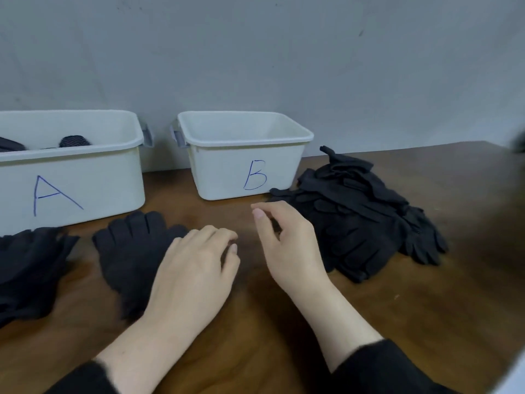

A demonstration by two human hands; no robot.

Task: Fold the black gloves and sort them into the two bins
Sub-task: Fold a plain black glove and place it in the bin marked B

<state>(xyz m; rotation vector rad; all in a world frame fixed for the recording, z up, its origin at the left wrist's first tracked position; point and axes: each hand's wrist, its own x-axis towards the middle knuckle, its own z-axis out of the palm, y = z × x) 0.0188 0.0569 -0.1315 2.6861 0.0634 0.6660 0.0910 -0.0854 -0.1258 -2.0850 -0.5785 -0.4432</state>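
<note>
A black glove (130,251) lies flat on the wooden table, fingers pointing towards bin A (85,183). My left hand (196,271) rests over the glove's right edge with fingers loosely curled. My right hand (287,245) hovers just right of it, fingers relaxed, holding nothing. Bin A at the back left holds some dark gloves (74,141). Bin B (247,155) stands in the middle back; its inside looks empty from here. A pile of black gloves (358,217) lies right of bin B.
Another heap of black gloves (28,265) lies at the left edge in front of bin A. A grey wall (255,52) rises right behind the bins. Bare wooden table (426,308) stretches to the right and front.
</note>
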